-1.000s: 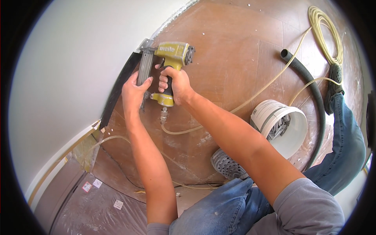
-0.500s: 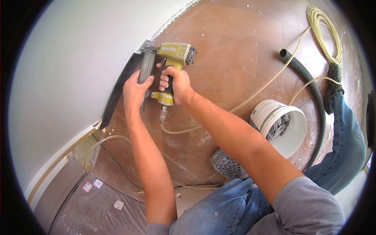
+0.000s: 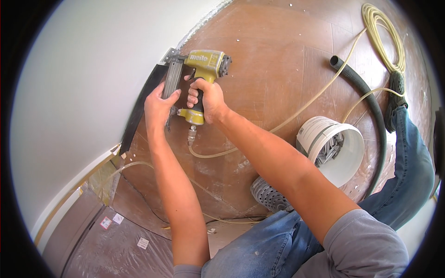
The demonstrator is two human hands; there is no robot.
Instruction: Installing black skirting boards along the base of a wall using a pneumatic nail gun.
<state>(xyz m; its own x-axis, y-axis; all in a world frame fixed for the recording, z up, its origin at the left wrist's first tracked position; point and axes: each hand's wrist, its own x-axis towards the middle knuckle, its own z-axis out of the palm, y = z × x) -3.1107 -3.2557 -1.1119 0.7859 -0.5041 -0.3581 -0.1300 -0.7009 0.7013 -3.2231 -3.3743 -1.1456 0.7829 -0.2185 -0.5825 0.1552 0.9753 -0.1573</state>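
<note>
My right hand (image 3: 206,97) is wrapped round the black grip of a yellow pneumatic nail gun (image 3: 204,62). The gun's nose is against a small grey metal piece (image 3: 171,54) at the foot of the white wall. My left hand (image 3: 158,105) grips the gun's grey nail magazine (image 3: 173,78), thumb on one side and fingers behind it. A dark strip (image 3: 139,109) runs along the base of the wall beside my left hand. From the gun's metal air fitting (image 3: 192,134) a pale hose leads off to the right.
Right of my right forearm, a white bucket (image 3: 350,162) lies tipped with grey metal pieces (image 3: 331,150) inside. A black corrugated hose (image 3: 366,92) and a coiled yellow air hose (image 3: 382,32) lie farther right. Plastic-wrapped panels (image 3: 120,250) lie at lower left.
Both hands and the nail gun keep the same hold and place against the wall. The whole view has shifted only slightly.
</note>
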